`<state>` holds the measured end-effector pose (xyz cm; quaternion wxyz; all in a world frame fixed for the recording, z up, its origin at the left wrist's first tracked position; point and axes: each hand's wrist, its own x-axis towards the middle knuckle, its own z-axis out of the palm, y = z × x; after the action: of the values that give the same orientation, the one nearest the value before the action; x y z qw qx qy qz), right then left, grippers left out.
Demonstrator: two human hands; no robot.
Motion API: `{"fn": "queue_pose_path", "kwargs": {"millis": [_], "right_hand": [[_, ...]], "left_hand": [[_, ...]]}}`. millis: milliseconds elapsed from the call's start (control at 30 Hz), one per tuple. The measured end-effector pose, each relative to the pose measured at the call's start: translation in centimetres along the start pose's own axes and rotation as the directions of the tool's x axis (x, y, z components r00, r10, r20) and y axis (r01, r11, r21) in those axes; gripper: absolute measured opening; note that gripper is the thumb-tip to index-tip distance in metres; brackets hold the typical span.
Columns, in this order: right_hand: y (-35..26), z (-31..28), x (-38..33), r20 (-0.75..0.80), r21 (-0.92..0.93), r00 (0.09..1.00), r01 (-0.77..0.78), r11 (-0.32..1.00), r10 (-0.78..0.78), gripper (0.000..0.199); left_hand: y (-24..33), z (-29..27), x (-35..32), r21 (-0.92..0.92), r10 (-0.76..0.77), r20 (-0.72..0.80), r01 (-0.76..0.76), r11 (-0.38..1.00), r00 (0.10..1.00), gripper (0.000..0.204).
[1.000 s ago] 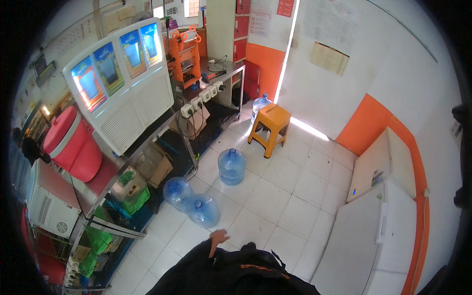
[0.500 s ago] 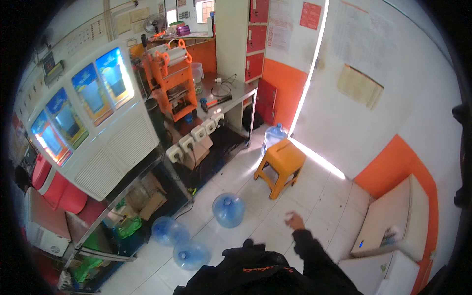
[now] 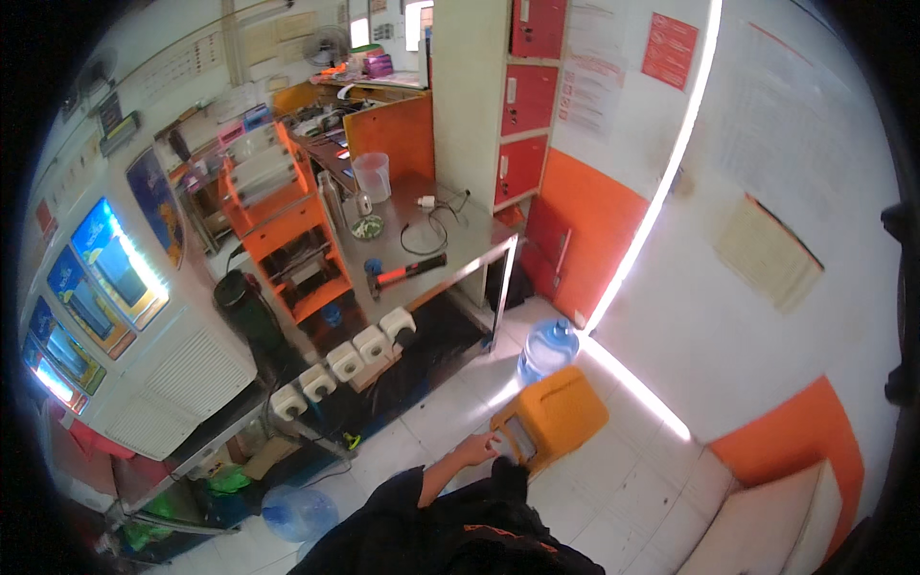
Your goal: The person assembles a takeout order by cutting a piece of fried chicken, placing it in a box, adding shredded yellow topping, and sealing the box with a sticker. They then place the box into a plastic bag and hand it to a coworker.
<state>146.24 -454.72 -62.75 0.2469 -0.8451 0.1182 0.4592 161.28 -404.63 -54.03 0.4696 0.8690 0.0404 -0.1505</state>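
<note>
Orange plastic stool [image 3: 561, 412] stands on the white tiled floor [image 3: 613, 498], and the person's left hand [image 3: 479, 448] reaches it from below, fingers resting on the near edge of the seat beside a small grey rectangular patch [image 3: 522, 438] on the top. Whether that grip is pressed down on the edge or only touching it cannot be told; the fingers look loosely curled, not pinching anything. The right hand is hidden behind the dark sleeve, so its grip cannot be seen.

Just beyond the stool, away from the hand, a blue water bottle [image 3: 548, 348] stands on the floor against the orange-and-white wall. Up and left of the hand, well apart, a steel bench [image 3: 450, 254] carries a hammer with an orange handle [image 3: 407, 271], a coiled black cable [image 3: 426, 235] and a clear jug [image 3: 372, 177]. Along the bench's front edge sits a row of white sockets [image 3: 345, 362]. Left of the hand, near the lower edge, another blue water bottle [image 3: 299, 513] lies on the floor.
</note>
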Motion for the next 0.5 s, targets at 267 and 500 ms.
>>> {"fn": "queue_pose_path", "kwargs": {"millis": [267, 500], "right_hand": [[-21.1, -20.7, 24.7, 0.089, -0.469, 0.968, 0.248, 0.847, -0.234, 0.03], [-69.5, -33.2, 39.0, -0.466, -0.544, 0.242, 0.68, 0.491, -0.851, 0.024]], "left_hand": [[0.6, -11.3, 10.3, -0.182, -0.164, -0.027, 0.156, 0.971, 0.986, 0.043], [3.0, -27.7, 8.8, -0.689, -0.401, -0.359, 0.05, 0.723, 0.843, 0.031]]}}
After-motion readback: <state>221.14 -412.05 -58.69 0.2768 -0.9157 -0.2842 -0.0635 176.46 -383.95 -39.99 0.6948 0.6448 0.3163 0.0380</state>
